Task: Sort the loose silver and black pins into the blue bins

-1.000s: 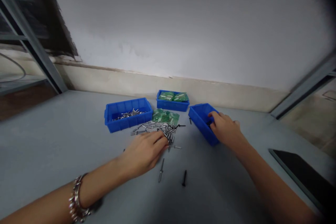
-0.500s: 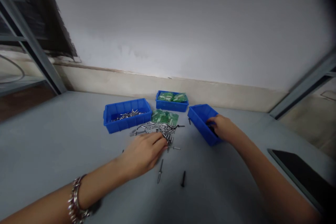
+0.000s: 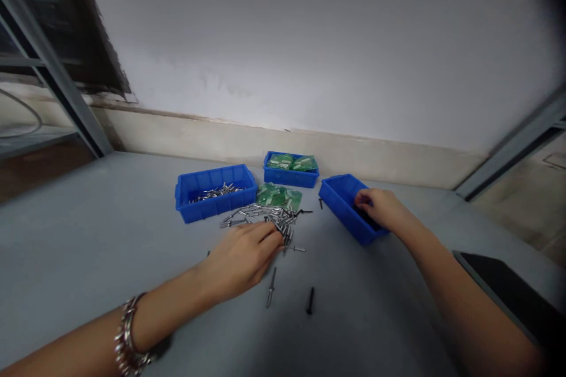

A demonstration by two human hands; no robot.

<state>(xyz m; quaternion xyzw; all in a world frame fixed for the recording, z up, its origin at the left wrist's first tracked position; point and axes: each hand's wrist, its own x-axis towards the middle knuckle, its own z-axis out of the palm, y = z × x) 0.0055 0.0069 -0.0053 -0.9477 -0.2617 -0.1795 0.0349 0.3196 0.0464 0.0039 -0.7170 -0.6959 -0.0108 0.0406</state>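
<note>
By rivets [image 3: 273, 213], L hand [image 3: 245, 256] curled, R hand [image 3: 382, 209] curled in blue bin [image 3: 341, 212], grips unclear

Head view, facing wall [image 3: 300, 41], apparently angled down

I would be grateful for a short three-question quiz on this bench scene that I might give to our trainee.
1. How many blue bins stand on the table?
A) two
B) three
C) four

2. True or false: the left hand is at the pile of silver pins.

3. Fill in the colour: the rearmost bin holds packets that are ____.

Key: 1. B; 2. true; 3. green.
</note>
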